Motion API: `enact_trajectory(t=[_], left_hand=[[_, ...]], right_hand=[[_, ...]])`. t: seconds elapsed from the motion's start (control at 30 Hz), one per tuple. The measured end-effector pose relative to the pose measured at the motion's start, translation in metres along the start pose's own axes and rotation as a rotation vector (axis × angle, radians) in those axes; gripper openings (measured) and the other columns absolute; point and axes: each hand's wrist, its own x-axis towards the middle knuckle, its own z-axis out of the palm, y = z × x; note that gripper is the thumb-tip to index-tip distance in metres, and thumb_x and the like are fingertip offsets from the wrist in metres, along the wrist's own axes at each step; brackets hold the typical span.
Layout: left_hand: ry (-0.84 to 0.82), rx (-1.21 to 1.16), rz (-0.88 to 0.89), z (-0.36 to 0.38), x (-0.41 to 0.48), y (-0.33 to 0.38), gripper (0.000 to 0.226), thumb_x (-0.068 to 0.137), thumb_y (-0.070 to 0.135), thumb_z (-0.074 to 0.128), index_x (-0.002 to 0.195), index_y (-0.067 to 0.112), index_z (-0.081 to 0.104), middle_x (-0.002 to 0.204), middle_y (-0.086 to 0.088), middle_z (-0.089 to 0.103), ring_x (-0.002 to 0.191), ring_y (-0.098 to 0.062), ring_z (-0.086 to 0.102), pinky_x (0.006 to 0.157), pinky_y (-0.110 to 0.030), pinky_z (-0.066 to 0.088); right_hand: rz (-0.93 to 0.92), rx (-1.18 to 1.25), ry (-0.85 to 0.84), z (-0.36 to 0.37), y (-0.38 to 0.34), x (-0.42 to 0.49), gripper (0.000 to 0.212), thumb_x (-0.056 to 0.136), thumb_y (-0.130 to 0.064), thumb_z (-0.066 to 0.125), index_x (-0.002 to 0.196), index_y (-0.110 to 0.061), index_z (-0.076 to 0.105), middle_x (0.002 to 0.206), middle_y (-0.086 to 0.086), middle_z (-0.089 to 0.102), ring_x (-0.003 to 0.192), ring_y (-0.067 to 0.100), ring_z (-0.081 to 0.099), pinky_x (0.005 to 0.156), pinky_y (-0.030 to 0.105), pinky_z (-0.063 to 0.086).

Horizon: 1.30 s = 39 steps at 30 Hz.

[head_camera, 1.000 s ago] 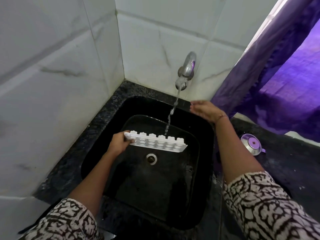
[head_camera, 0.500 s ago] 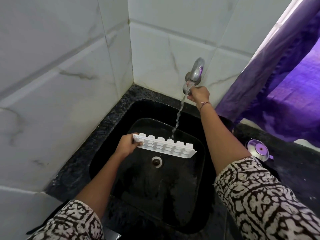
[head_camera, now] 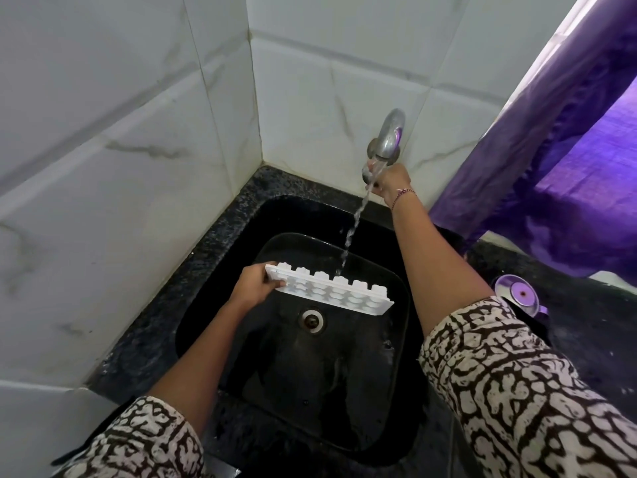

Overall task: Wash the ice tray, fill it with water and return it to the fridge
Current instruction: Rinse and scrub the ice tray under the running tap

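A white ice tray (head_camera: pixel 331 293) hangs over the black sink (head_camera: pixel 220 257), turned so the bumpy undersides of its cells face me. My left hand (head_camera: pixel 253 286) is shut on its left end. A stream of water (head_camera: pixel 355 225) falls from the steel tap (head_camera: pixel 387 136) on the back wall and reaches the tray's far edge near its middle. My right hand (head_camera: pixel 389 182) is up at the tap, fingers closed around its lower part, under the spout.
The sink's drain (head_camera: pixel 312 319) lies below the tray. White marble tiles (head_camera: pixel 138 132) close off the left and back. A purple curtain (head_camera: pixel 537 150) hangs at the right. A small steel vessel (head_camera: pixel 518 293) sits on the dark counter (head_camera: pixel 593 326) to the right.
A second ago my right hand hovered over the sink's right rim; it rose to the tap and now grips it. The left hand keeps the tray under the stream.
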Motion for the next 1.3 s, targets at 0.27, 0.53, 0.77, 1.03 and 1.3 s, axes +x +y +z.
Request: enact_trajectory(t=[0.27, 0.53, 0.77, 1.03, 1.3], left_hand=[[-0.036, -0.001, -0.036, 0.0, 0.005, 0.0, 0.037, 0.076, 0.017, 0.078, 0.108, 0.002, 0.067, 0.102, -0.008, 0.069, 0.09, -0.015, 0.062, 0.075, -0.021, 0.041], [-0.234, -0.094, -0.11, -0.004, 0.008, -0.01, 0.036, 0.076, 0.017, 0.079, 0.109, 0.007, 0.067, 0.106, -0.011, 0.07, 0.093, -0.023, 0.068, 0.081, -0.036, 0.056], [-0.433, -0.136, -0.199, -0.008, 0.005, 0.001, 0.026, 0.088, 0.026, 0.066, 0.11, 0.014, 0.059, 0.091, -0.01, 0.072, 0.066, -0.018, 0.069, 0.063, -0.028, 0.057], [-0.64, -0.068, -0.247, -0.017, 0.002, 0.001, 0.016, 0.087, 0.029, 0.067, 0.1, 0.02, 0.064, 0.081, -0.003, 0.073, 0.067, -0.021, 0.069, 0.062, -0.028, 0.059], [-0.67, -0.087, -0.286, -0.018, 0.0, -0.003, 0.017, 0.086, 0.029, 0.067, 0.099, 0.019, 0.064, 0.079, -0.005, 0.074, 0.069, -0.024, 0.071, 0.065, -0.032, 0.06]], right_hand=[[0.019, 0.094, -0.011, 0.0, 0.004, 0.001, 0.013, 0.09, -0.003, 0.053, 0.1, -0.004, 0.06, 0.074, 0.005, 0.059, 0.064, 0.012, 0.057, 0.065, 0.027, 0.055], [0.03, 0.17, -0.018, -0.001, 0.006, 0.002, 0.014, 0.09, -0.01, 0.06, 0.102, -0.003, 0.055, 0.081, 0.005, 0.058, 0.067, 0.01, 0.056, 0.084, 0.034, 0.055], [0.064, 0.207, -0.032, -0.002, 0.004, 0.0, 0.031, 0.089, -0.008, 0.062, 0.117, 0.004, 0.056, 0.084, 0.008, 0.059, 0.073, 0.015, 0.059, 0.069, 0.029, 0.057], [0.101, 0.282, -0.042, -0.004, 0.003, -0.005, 0.027, 0.089, 0.0, 0.055, 0.116, 0.004, 0.056, 0.088, 0.009, 0.057, 0.073, 0.015, 0.056, 0.064, 0.029, 0.055], [0.134, 0.406, -0.085, -0.006, 0.006, -0.007, 0.03, 0.091, -0.004, 0.055, 0.12, 0.001, 0.049, 0.088, 0.011, 0.057, 0.078, 0.018, 0.059, 0.066, 0.03, 0.058]])
